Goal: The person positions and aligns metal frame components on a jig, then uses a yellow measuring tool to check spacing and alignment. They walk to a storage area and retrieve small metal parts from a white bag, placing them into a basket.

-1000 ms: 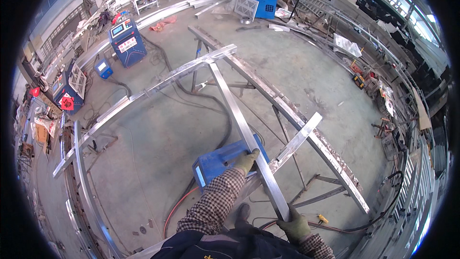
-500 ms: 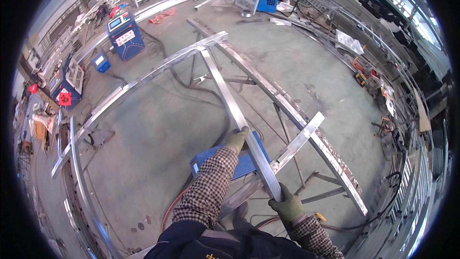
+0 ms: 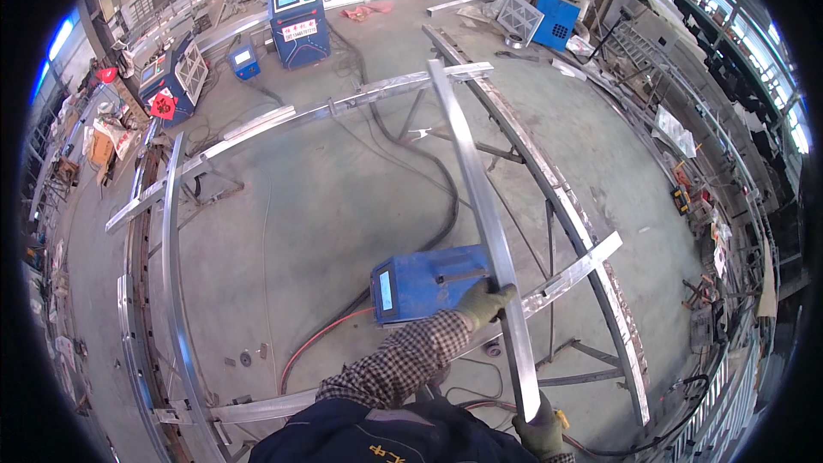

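A long, square silver metal tube [image 3: 480, 189] slants away from me, its near end by my body. Partway along it, my left hand [image 3: 484, 305], in a greenish work glove, is closed around the tube. At the near end my right hand [image 3: 538, 430], gloved alike, grips the tube; part of it is cut off by the lower edge. The tube's far end overlaps the far cross rail [image 3: 377, 93]. Nearer me, it passes over the short crossbar [image 3: 573, 274], which rests on the long right-hand beam [image 3: 549, 176]. Whether the tube touches either piece, I cannot tell.
A blue machine with a screen [image 3: 424, 283] stands on the floor inside the frame, with a dark cable and red hose. Another long rail [image 3: 176, 283] runs along the left. Blue cabinets [image 3: 300, 30] stand at the back. Metal stock and clutter line the right side.
The tube's far end has gone from the near side of the far rail to overlapping it. Its near end and both hands appear lower and further right. The view has turned left.
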`<act>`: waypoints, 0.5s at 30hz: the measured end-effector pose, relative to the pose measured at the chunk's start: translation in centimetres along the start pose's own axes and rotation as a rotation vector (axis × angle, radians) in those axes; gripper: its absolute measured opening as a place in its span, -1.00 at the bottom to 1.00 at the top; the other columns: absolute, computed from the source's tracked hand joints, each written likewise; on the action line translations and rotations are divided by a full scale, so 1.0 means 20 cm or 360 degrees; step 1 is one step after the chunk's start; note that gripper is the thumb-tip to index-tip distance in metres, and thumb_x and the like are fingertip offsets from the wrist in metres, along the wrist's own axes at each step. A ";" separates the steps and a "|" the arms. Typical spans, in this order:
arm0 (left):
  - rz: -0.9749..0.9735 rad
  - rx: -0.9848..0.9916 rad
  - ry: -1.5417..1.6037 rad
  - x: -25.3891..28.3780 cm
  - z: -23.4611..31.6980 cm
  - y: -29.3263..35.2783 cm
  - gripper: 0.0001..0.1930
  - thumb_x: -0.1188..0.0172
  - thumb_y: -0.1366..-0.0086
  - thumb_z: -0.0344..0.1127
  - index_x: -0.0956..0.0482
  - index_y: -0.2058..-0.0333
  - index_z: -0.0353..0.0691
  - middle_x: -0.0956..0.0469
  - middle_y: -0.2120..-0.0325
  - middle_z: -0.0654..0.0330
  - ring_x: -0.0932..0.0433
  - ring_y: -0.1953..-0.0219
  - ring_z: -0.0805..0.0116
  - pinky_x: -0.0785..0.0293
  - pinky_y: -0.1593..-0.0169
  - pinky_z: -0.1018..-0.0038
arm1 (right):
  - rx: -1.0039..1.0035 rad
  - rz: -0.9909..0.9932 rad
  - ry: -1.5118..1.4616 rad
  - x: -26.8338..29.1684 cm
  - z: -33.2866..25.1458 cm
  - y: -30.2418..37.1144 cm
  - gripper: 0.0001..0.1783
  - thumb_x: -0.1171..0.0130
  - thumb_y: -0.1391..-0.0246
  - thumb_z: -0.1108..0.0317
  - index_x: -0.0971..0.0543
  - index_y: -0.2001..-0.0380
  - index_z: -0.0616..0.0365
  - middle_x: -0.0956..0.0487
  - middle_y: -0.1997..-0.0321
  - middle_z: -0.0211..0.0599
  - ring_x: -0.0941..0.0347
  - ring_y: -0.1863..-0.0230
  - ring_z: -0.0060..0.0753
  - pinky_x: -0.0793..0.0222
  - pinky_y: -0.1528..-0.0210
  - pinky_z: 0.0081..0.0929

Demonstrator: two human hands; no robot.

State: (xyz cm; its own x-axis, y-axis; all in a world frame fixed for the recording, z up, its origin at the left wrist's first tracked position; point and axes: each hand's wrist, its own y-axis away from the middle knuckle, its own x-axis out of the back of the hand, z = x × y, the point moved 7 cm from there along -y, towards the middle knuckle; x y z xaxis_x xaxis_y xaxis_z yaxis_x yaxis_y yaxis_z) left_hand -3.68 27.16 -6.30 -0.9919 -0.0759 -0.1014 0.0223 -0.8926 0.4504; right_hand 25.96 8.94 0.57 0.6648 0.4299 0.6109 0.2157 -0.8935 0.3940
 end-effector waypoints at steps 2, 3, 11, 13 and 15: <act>0.0304 -0.0244 -0.0039 0.18 0.06 0.09 -0.40 -0.34 -0.38 0.09 -0.61 -0.11 -0.35 -0.73 0.07 -0.06 -0.73 0.09 0.13 -0.61 -0.03 0.29 | 0.0075 -0.0022 -0.0409 -0.09 -0.12 -0.04 -0.16 -0.43 -0.05 0.39 -0.37 -0.40 0.29 -0.68 -0.10 -0.14 -0.64 -0.09 -0.39 -0.57 -0.13 -0.35; 0.0333 -0.0199 0.0062 0.28 0.05 0.11 -0.42 -0.32 -0.40 0.08 -0.60 -0.11 -0.35 -0.73 0.07 -0.05 -0.73 0.09 0.13 -0.61 -0.03 0.28 | 0.0032 -0.0067 -0.0287 -0.12 -0.18 -0.06 -0.13 -0.45 -0.01 0.27 -0.39 -0.41 0.18 -0.71 -0.04 -0.03 -0.68 -0.04 -0.24 -0.59 -0.08 -0.28; 0.0763 -0.0464 -0.0035 0.90 0.02 0.23 -0.57 -0.24 -0.45 -0.04 -0.56 -0.09 -0.25 -0.72 0.11 -0.01 -0.71 0.06 0.16 -0.60 -0.07 0.27 | 0.0173 -0.0147 0.0214 -0.50 -0.56 -0.36 -0.11 -0.48 0.05 0.23 -0.44 -0.40 0.11 -0.74 0.07 0.00 -0.72 0.09 -0.23 -0.62 0.03 -0.25; 0.0730 -0.0440 -0.0219 0.99 0.02 0.36 -0.58 -0.24 -0.44 -0.05 -0.59 -0.09 -0.23 -0.72 0.09 -0.01 -0.70 0.04 0.19 -0.59 -0.10 0.28 | 0.0305 -0.0011 0.0145 -0.58 -0.63 -0.39 -0.12 -0.50 0.05 0.15 -0.43 -0.36 0.10 -0.74 0.08 0.08 -0.74 0.07 -0.09 -0.62 0.04 -0.17; 0.0760 -0.0317 -0.0196 1.07 -0.05 0.58 -0.55 -0.25 -0.42 -0.04 -0.61 -0.12 -0.21 -0.71 0.06 0.00 -0.69 0.02 0.22 -0.57 -0.12 0.30 | 0.0291 -0.0019 0.0105 -0.64 -0.65 -0.43 -0.13 -0.53 0.05 0.10 -0.42 -0.32 0.11 -0.74 0.07 0.15 -0.75 0.06 -0.05 -0.64 0.05 -0.12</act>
State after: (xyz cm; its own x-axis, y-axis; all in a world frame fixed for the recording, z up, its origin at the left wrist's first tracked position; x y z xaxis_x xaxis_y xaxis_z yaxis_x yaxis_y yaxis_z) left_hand -24.56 14.81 -4.07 -0.8725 -0.4526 0.1844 0.4866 -0.8393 0.2426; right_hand 6.27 12.77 -1.67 0.6143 0.4429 0.6530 0.3538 -0.8944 0.2738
